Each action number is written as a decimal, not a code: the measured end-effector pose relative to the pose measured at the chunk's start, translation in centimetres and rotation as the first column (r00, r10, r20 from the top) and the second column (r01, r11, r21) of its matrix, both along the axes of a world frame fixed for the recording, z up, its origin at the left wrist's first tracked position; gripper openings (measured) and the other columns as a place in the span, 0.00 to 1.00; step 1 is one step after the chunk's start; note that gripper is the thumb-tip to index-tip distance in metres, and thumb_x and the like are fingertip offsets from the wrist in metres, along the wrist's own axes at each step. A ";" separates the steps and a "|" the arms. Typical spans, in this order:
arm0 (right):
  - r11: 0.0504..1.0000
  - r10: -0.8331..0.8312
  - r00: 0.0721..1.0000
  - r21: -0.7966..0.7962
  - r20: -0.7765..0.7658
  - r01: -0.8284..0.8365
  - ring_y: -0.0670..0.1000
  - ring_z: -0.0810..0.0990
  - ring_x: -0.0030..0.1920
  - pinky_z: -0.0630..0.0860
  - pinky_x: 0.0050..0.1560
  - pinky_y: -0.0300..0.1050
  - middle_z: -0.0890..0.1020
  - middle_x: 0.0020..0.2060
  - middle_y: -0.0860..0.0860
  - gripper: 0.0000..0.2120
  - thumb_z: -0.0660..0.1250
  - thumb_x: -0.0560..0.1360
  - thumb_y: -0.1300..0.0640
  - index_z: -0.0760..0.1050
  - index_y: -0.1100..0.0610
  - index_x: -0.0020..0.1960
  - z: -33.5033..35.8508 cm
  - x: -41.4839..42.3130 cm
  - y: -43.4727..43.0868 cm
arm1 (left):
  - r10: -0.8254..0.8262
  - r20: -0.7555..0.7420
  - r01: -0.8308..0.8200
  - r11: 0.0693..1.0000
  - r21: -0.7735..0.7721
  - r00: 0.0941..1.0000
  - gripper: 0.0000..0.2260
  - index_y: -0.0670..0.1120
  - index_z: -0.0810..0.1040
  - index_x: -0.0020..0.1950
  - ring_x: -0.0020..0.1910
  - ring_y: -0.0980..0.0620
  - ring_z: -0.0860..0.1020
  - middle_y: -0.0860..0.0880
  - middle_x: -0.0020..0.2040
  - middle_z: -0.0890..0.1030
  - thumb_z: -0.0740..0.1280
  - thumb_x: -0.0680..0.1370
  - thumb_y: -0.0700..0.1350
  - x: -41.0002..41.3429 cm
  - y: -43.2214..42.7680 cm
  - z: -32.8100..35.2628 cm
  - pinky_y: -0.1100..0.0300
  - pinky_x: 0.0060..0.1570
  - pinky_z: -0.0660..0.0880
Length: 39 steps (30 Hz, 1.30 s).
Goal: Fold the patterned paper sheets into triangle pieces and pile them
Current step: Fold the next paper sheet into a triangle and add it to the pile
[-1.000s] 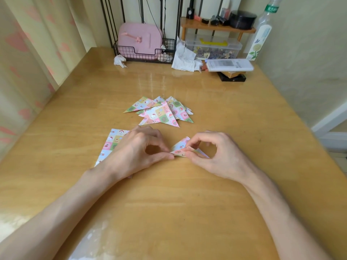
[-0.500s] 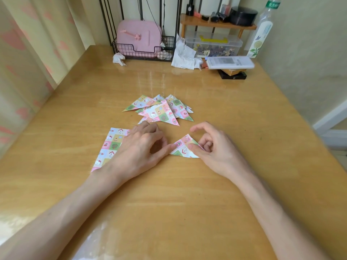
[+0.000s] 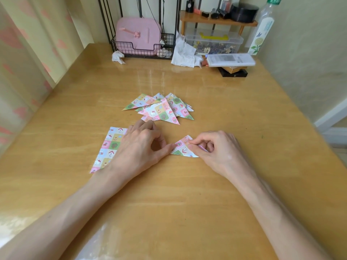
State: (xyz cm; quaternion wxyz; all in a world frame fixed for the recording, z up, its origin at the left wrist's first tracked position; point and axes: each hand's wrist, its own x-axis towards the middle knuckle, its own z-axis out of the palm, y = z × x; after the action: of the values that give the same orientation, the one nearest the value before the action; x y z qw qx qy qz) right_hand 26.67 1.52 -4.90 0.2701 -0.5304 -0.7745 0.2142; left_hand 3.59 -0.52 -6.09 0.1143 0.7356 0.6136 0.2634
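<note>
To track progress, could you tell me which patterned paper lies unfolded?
The flat sheet under the left hand; the others are folded triangles.

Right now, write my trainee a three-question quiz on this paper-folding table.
1. True or false: the right hand pinches the small triangle.
2. Where is the pile of folded triangles? A) on the table, beyond both hands; B) inside the wire basket; C) at the table's near edge.
3. Fill in: the flat sheets lie partly under the ____ hand.

Key: 1 true. 2 A. 3 left: the left hand covers their right side.
</note>
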 end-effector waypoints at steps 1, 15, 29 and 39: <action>1.000 0.003 1.000 -0.005 -0.004 -0.004 0.44 0.71 0.28 0.64 0.29 0.33 0.73 0.24 0.36 0.04 0.76 0.74 0.48 0.86 0.47 0.42 0.0 0.0 0.0 | -0.001 0.003 0.001 1.000 -0.002 1.000 0.17 0.54 0.80 0.36 0.48 0.52 0.70 0.55 0.42 0.74 0.67 0.73 0.66 0.0 0.0 0.0 0.49 0.54 0.71; 0.999 -0.013 0.999 0.040 0.045 0.011 0.41 0.73 0.38 0.64 0.33 0.34 0.73 0.39 0.45 0.09 0.77 0.72 0.42 0.85 0.47 0.41 -0.3 -0.2 0.2 | 0.033 -0.008 -0.033 0.999 0.017 0.999 0.15 0.58 0.75 0.39 0.47 0.53 0.67 0.59 0.41 0.70 0.69 0.70 0.69 0.0 0.3 0.0 0.56 0.50 0.65; 0.998 -0.061 0.993 0.028 0.099 0.059 0.44 0.74 0.51 0.70 0.43 0.46 0.70 0.46 0.42 0.13 0.71 0.74 0.37 0.75 0.44 0.50 -1.1 -2.1 -0.7 | -0.070 0.059 0.076 0.991 -0.114 0.996 0.04 0.66 0.81 0.48 0.58 0.55 0.64 0.58 0.52 0.71 0.71 0.76 0.62 0.1 0.2 0.7 0.57 0.54 0.58; 0.999 -0.038 0.997 0.008 0.072 0.037 0.44 0.71 0.51 0.68 0.47 0.42 0.70 0.45 0.41 0.18 0.72 0.69 0.32 0.77 0.43 0.50 -0.9 -2.2 -1.0 | -0.097 0.036 0.101 0.989 -0.112 0.995 0.04 0.72 0.79 0.46 0.59 0.56 0.64 0.62 0.51 0.70 0.70 0.73 0.66 -0.3 0.5 0.6 0.56 0.57 0.57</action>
State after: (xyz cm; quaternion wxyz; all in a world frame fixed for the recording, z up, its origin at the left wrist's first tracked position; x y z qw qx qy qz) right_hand 24.48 0.55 -5.78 0.2476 -0.5514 -0.7743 0.1873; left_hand 3.31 0.01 -5.45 0.1780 0.7534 0.5885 0.2333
